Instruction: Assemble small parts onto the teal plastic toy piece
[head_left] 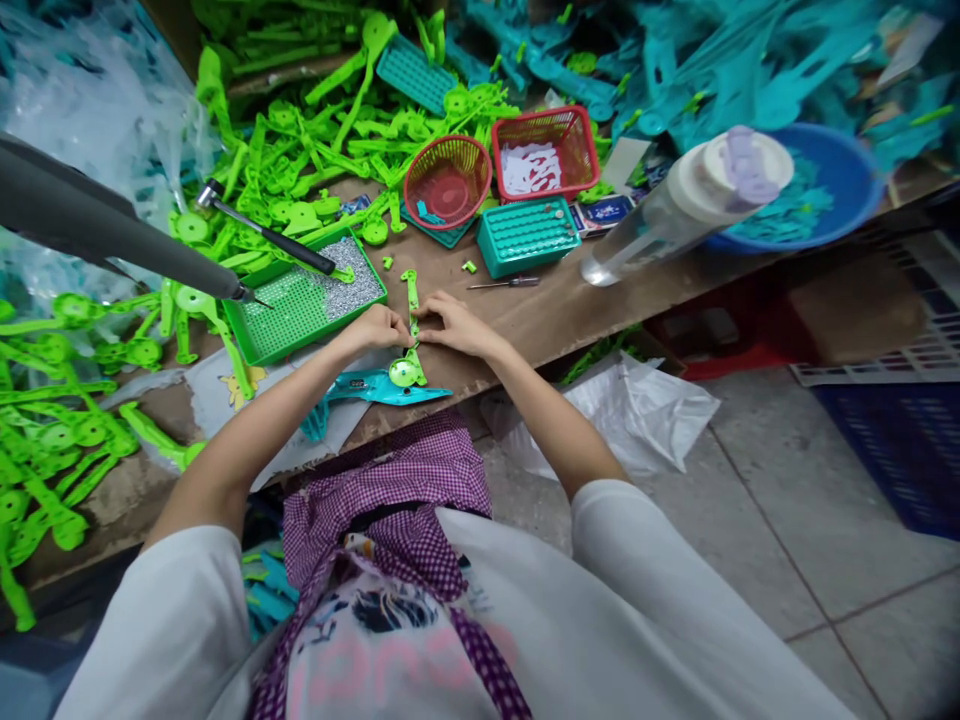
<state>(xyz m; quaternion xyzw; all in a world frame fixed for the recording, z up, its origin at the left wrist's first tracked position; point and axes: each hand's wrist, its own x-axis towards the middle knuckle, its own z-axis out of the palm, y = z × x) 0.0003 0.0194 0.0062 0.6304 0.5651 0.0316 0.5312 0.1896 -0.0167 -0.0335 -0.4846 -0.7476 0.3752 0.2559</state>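
Both hands pinch a green plastic strip at the tabletop's near edge.

From the left: a green tray (300,305) of small metal bits, then the left hand (379,328) and right hand (454,325), fingers closed narrow on the green plastic strip (412,310), which lies upright between them; a teal piece (382,388) lies just below, a teal tray (525,236) beyond.

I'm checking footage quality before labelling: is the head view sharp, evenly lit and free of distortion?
Head view: even, soft light with faint shadows; both hands, left hand and right hand, on the green plastic part look fairly sharp; the clear bottle is blurred; the table edge tilts and bends from wide-angle distortion.
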